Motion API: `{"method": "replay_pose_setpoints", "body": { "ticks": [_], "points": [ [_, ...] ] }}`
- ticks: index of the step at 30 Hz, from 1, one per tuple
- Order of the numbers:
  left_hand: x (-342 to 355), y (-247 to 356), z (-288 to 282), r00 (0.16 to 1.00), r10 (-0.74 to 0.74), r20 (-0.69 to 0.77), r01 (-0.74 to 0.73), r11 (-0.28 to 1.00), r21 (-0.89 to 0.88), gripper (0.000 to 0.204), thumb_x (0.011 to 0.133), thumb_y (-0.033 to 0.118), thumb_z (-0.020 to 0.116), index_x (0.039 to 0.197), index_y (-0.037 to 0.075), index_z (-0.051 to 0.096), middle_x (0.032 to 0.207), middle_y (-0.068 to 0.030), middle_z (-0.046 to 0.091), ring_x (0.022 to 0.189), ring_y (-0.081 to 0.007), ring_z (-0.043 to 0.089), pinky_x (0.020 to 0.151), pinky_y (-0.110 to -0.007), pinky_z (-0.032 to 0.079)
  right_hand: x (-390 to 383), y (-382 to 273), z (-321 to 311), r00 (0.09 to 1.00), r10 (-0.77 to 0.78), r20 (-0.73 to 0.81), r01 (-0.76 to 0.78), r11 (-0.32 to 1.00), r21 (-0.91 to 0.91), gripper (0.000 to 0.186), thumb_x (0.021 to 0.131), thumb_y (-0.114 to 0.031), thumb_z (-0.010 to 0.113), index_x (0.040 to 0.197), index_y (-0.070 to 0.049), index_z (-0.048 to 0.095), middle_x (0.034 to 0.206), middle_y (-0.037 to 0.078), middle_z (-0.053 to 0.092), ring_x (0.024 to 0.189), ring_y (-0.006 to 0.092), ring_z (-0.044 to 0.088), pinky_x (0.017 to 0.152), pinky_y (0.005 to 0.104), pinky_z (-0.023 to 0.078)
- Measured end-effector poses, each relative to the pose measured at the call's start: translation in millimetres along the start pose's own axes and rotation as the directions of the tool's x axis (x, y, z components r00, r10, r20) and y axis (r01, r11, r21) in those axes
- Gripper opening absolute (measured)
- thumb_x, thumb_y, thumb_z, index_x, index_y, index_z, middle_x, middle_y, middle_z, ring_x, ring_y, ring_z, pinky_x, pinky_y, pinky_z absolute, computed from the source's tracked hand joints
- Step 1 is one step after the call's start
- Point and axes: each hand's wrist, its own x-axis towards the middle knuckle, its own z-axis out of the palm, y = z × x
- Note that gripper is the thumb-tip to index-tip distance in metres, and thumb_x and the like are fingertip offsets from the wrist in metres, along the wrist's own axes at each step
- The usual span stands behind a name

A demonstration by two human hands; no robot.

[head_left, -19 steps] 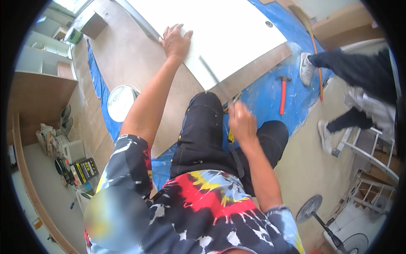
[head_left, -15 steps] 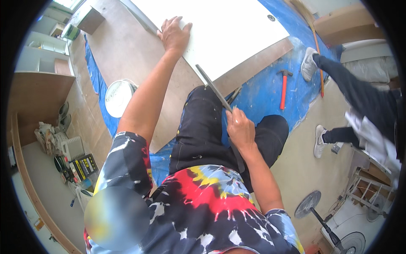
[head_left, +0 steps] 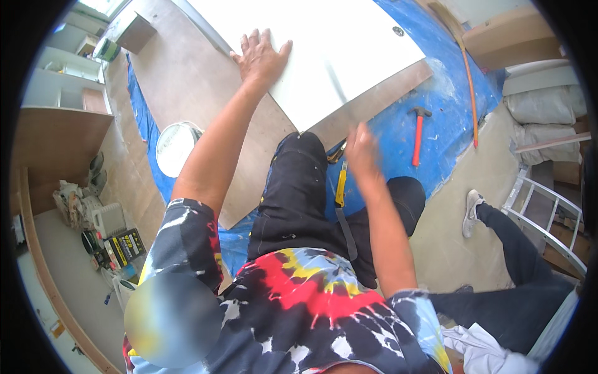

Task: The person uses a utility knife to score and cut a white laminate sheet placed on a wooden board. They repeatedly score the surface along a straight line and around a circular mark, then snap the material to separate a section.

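White panel: the white panel [head_left: 330, 37] lies flat at the upper middle of the frame, its near corner just beside the person's knee.
Left hand: the left hand [head_left: 261, 59] is pressed on the panel's left edge, fingers spread, grasping nothing.
Right hand: the right hand [head_left: 364, 153], in the centre, is blurred; its fingers appear curled around a thin grey bar [head_left: 336, 82], which crosses the panel's near edge. The two hands are well apart.
Progress: work at this edge seems under way, as the bar is there; a round dark fitting [head_left: 397, 31] sits in the panel. How much of the edge is finished or left, one cannot tell.
Under the panel: a brown board [head_left: 386, 93], with a blue sheet [head_left: 389, 142] around it.
Tools lying: a yellow-handled cutter [head_left: 341, 185] near the right hand, and a red-handled hammer [head_left: 417, 137] right of centre.
Left side: a white bucket [head_left: 176, 149].
Lower right: a co-worker's leg [head_left: 517, 249].
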Motion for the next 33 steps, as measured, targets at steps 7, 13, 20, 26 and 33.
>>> {"method": "replay_pose_setpoints", "body": {
  "ticks": [7, 13, 20, 26, 33],
  "points": [
    [4.0, 2.7, -1.6, 0.999, -0.021, 0.039, 0.019, 0.998, 0.055, 0.079, 0.096, 0.062, 0.050, 0.157, 0.012, 0.042, 0.167, -0.0138, 0.033, 0.157, -0.0351, 0.021, 0.125, -0.067, 0.011, -57.9, -2.4, -18.3, 0.994, -0.032, 0.104, 0.032, 0.999, 0.003, 0.031, 0.107, -0.029, 0.052, 0.093, -0.001, 0.058, 0.079, 0.026, 0.067, 0.075, 0.0450, 0.068, 0.062, 0.0538, 0.054],
    [0.8, 2.7, -0.1, 0.999, -0.016, 0.029, 0.015, 1.000, 0.024, 0.078, 0.097, 0.060, 0.048, 0.158, 0.011, 0.041, 0.167, -0.0140, 0.031, 0.158, -0.0351, 0.019, 0.126, -0.066, 0.010, 36.9, 0.7, -31.0, 0.993, 0.119, 0.027, -0.117, 0.992, -0.051, 0.035, 0.108, -0.032, 0.049, 0.098, 0.000, 0.060, 0.084, 0.026, 0.069, 0.076, 0.0482, 0.067, 0.065, 0.0548, 0.054],
    [5.8, 3.0, -2.1, 0.997, -0.040, 0.073, 0.035, 0.997, 0.064, 0.077, 0.100, 0.060, 0.046, 0.160, 0.012, 0.037, 0.169, -0.0135, 0.028, 0.159, -0.0342, 0.015, 0.124, -0.067, 0.010, -56.2, -30.6, -31.6, 0.972, 0.052, 0.228, -0.059, 0.998, 0.023, 0.030, 0.106, -0.029, 0.053, 0.093, -0.001, 0.057, 0.081, 0.028, 0.068, 0.079, 0.0494, 0.068, 0.067, 0.0570, 0.054],
    [3.8, 0.5, -1.2, 0.996, -0.020, 0.084, 0.011, 0.994, 0.104, 0.076, 0.101, 0.058, 0.043, 0.160, 0.012, 0.036, 0.169, -0.0145, 0.027, 0.159, -0.0353, 0.015, 0.124, -0.067, 0.008, 31.6, -21.0, -43.7, 0.975, 0.181, 0.126, -0.177, 0.983, -0.043, 0.035, 0.109, -0.033, 0.046, 0.099, -0.001, 0.058, 0.088, 0.027, 0.069, 0.086, 0.0485, 0.068, 0.073, 0.0568, 0.054],
    [3.8, 2.3, -2.1, 0.997, 0.012, 0.076, -0.018, 0.996, 0.085, 0.073, 0.101, 0.055, 0.043, 0.160, 0.011, 0.037, 0.168, -0.0166, 0.029, 0.158, -0.0396, 0.016, 0.125, -0.067, 0.006, -29.1, -30.8, -38.5, 0.966, 0.097, 0.240, -0.078, 0.993, -0.089, 0.035, 0.106, -0.034, 0.053, 0.096, -0.001, 0.060, 0.079, 0.026, 0.069, 0.076, 0.0448, 0.070, 0.067, 0.0541, 0.056]
  ]
}}
